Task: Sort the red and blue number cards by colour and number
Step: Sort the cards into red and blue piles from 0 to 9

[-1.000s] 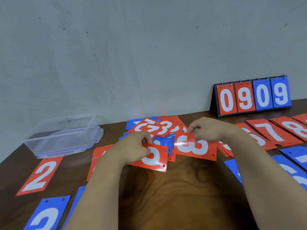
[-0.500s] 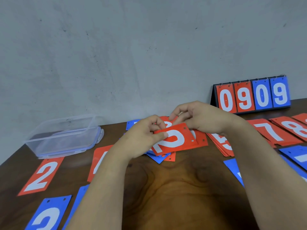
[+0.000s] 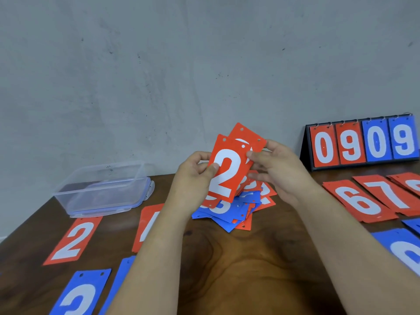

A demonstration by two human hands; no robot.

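Observation:
I hold a red card with a white 2 (image 3: 228, 170) upright above the table. My left hand (image 3: 195, 176) pinches its left edge with the thumb on the face. My right hand (image 3: 276, 171) touches its right edge and holds a second red card (image 3: 250, 138) behind it, whose number is mostly hidden. Under my hands lies a mixed pile of red and blue cards (image 3: 236, 210). Laid out on the left are a red 2 (image 3: 73, 241), a blue 2 (image 3: 78, 296) and a partly hidden red card (image 3: 148, 223). A red 6 (image 3: 359, 201) and red 7 (image 3: 389, 193) lie on the right.
A clear plastic box (image 3: 102, 189) stands at the back left of the wooden table (image 3: 250, 269). A flip scoreboard reading 0909 (image 3: 363, 142) stands at the back right. Blue cards (image 3: 404, 248) lie at the right edge. A grey wall is behind.
Both hands have lifted the two red cards off the pile and turned them upright. The 2 now faces me in front of the other card.

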